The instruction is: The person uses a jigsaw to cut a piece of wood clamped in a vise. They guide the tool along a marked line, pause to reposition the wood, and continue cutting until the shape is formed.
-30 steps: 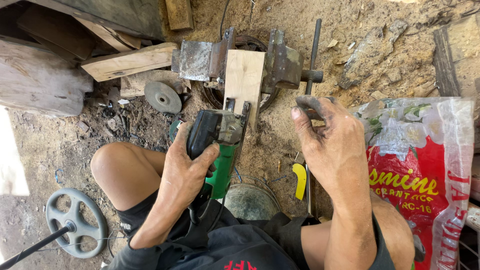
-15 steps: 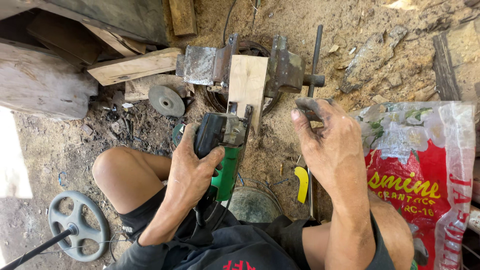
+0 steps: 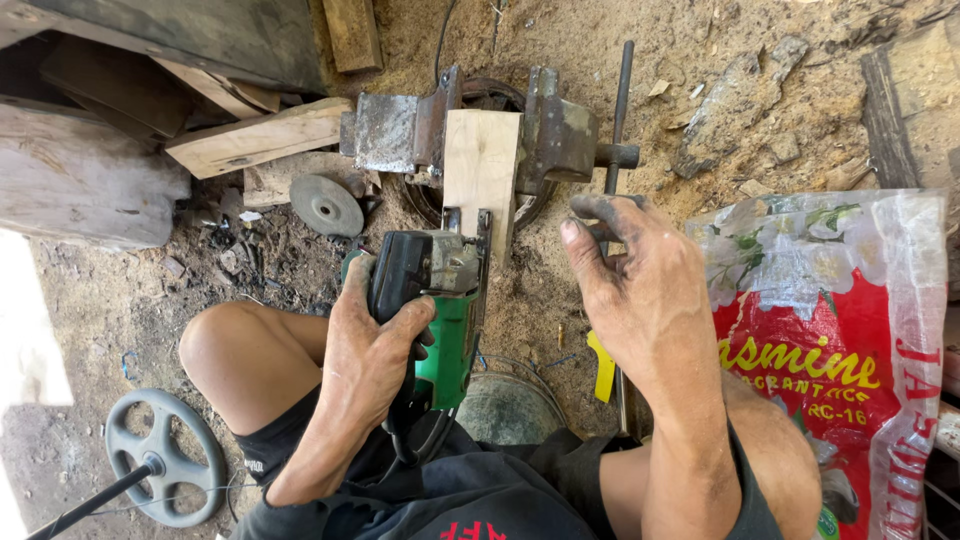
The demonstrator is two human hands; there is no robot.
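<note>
Plastic sack (image 3: 840, 330), red and clear with flower print, lying on the ground beside the right knee. Green-and-black power tool (image 3: 432, 300) gripped by left hand (image 3: 368, 350), fingers clamped round its body, just below wooden block (image 3: 482, 170) held in vise (image 3: 470, 130). Right hand (image 3: 640, 290) raised, fingers loosely apart, empty.

wood block (image 3: 482, 165) in vise (image 3: 470, 130), sack (image 3: 835, 340) right.

left hand (image 3: 375, 350) with green power tool (image 3: 432, 300) now shifted up toward the clamped wood block (image 3: 481, 165), tool nose nearer the vise (image 3: 470, 130), right hand (image 3: 645, 290) slightly raised, fingers less curled than before
</note>
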